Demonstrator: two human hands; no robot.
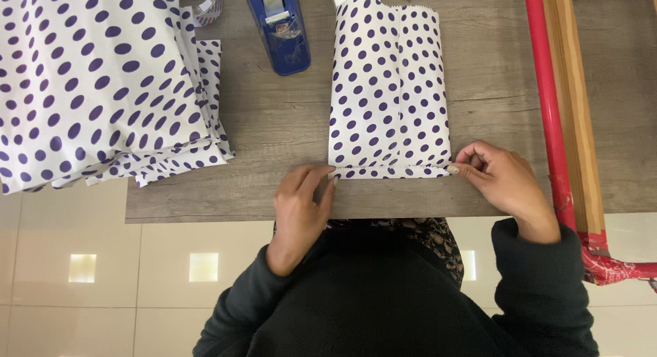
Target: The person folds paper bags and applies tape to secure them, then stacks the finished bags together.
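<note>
At the grey wooden table's [274, 124] centre lies a folded white paper bag with purple dots [389, 90]. The left hand [301, 206] presses its seven-o'clock corner with fingers together; the right hand [503, 179] pinches its five-o'clock corner.

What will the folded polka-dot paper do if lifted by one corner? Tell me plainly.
The folded polka-dot paper looks thin and flat, so it would probably flop and feel light. The narrow fold pinned by the left hand and right hand may spring open.
</note>
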